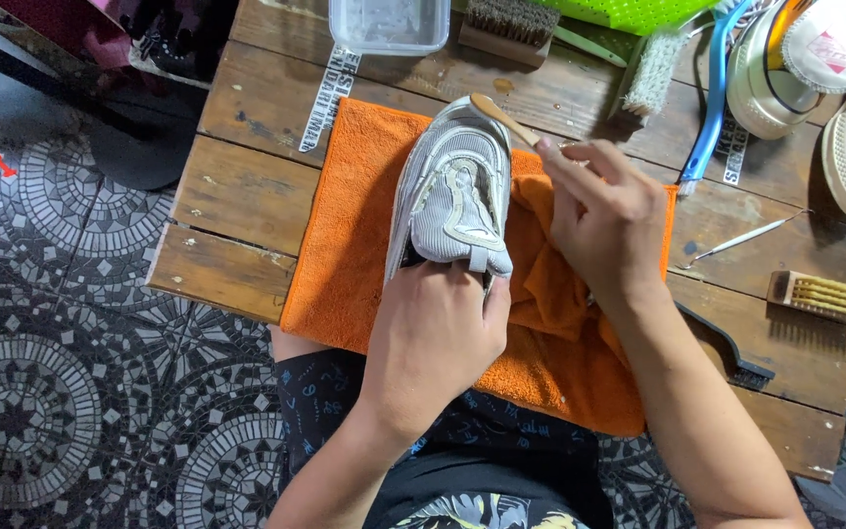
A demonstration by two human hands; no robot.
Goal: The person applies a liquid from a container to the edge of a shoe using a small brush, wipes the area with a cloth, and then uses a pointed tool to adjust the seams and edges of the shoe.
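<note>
Ribbed grey sneaker point(452, 186), fluffy orange towel point(354, 245).

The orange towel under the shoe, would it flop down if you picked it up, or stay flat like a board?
The orange towel would probably flop: it is already bunched into soft folds beside the grey shoe. It looks fluffy and thin, so likely light. Pushed, it would probably wrinkle rather than slide, since the left hand holds the shoe on it.

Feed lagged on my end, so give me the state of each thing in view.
Shoe: upright on the cloth, toe pointing away.
Orange cloth: spread on the table, bunched at right.
Left hand: gripping the shoe's heel.
Right hand: holding the wooden brush at the toe.
Clear tub: lidless.
</note>
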